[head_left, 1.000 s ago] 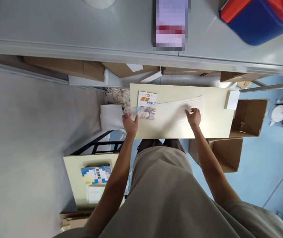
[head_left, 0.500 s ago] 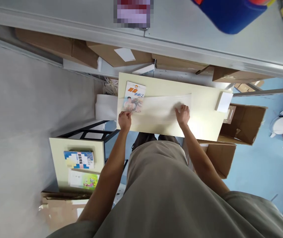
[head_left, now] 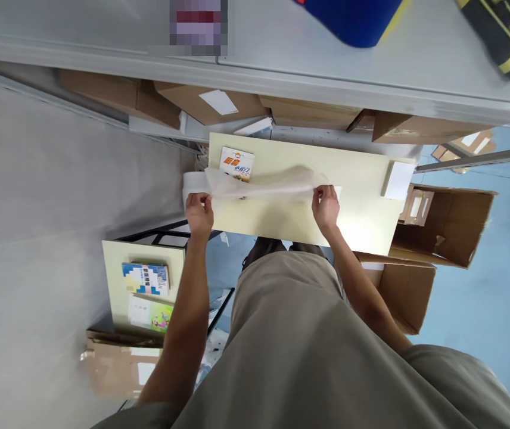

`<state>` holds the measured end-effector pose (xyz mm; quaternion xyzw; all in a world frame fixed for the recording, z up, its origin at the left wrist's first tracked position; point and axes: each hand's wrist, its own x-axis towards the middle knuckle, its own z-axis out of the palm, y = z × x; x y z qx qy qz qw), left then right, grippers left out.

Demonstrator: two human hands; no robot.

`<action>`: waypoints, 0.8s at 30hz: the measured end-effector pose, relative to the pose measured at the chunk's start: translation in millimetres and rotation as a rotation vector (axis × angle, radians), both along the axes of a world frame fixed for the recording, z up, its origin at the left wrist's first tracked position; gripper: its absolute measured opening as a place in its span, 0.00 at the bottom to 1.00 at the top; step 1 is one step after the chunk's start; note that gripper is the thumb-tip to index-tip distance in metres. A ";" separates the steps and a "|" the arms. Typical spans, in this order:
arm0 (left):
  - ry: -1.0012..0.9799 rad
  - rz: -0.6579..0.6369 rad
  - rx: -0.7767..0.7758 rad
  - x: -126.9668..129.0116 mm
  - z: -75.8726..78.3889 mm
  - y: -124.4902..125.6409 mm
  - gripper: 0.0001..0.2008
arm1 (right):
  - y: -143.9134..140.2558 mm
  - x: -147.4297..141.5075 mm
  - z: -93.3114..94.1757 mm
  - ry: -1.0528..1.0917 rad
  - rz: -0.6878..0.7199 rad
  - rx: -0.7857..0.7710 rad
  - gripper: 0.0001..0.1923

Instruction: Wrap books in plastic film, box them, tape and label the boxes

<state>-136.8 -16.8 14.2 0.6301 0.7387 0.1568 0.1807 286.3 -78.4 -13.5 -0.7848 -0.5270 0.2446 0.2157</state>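
A thin, translucent white wrapping sheet [head_left: 273, 186] is stretched between my hands above the cream tabletop [head_left: 282, 220]. My left hand [head_left: 199, 213] pinches its left end, just past the table's left edge. Pinched in my right hand [head_left: 326, 205] is the sheet's other end, over the middle of the table. Under the sheet's left part lies a book [head_left: 236, 161] with orange and blue lettering; its lower half is covered. Beside my left hand stands a white roll [head_left: 195, 180], partly hidden.
A white stack [head_left: 398, 180] sits at the table's right end. Books [head_left: 145, 279] lie on a lower stand at left. Open cardboard boxes [head_left: 451, 226] are at right. Beyond the table runs a grey shelf [head_left: 255, 77] bearing a yellow-black tool [head_left: 500, 36].
My left hand has moved left, past the table edge, pulling the sheet's end with it. The sheet has lifted off the table and bunched between my hands. My right hand now pinches it.
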 end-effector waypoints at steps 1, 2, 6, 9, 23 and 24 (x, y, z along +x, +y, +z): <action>-0.001 -0.043 0.007 0.8 9.0 1.7 0.04 | -5.2 8.2 11.1 -0.001 -0.012 0.037 0.10; -0.004 -0.094 0.005 3.0 17.7 3.3 0.04 | -10.8 18.2 21.7 -0.007 -0.024 0.066 0.11; -0.029 -0.309 -0.057 27.9 39.5 8.5 0.05 | -32.8 65.0 46.0 -0.072 -0.068 0.089 0.10; -0.025 -0.407 -0.162 58.4 32.7 11.3 0.04 | -43.7 92.1 37.4 -0.104 -0.079 0.012 0.09; 0.102 -0.137 -0.485 92.7 -42.2 -27.5 0.53 | -57.9 100.8 -43.0 -0.150 -0.116 -0.260 0.10; 0.090 -0.119 -0.484 88.1 -44.6 -30.1 0.54 | -58.8 100.3 -43.3 -0.160 -0.135 -0.250 0.10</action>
